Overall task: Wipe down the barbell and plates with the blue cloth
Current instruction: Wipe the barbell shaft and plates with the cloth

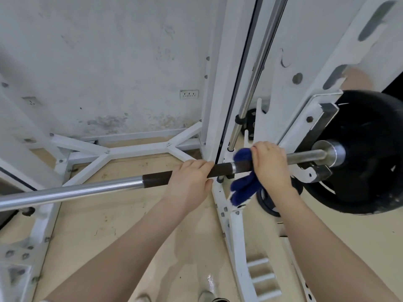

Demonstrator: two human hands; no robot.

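Head view:
Bar (76, 190): held level in a white rack (220, 83); stiff, heavy, smooth, judged slippery.
Left hand (189, 182): curled round the dark grip section.
Right hand (270, 164): cloth (244, 186) clamped round the bar near the plate (370, 149).
Cloth: soft, light; best kept bunched in the palm.

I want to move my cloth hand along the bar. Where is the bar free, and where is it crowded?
The barbell is bare left of the left hand. A short bare stretch lies between the right hand, holding the blue cloth, and the collar before the black plate. Around the white rack upright it is crowded.
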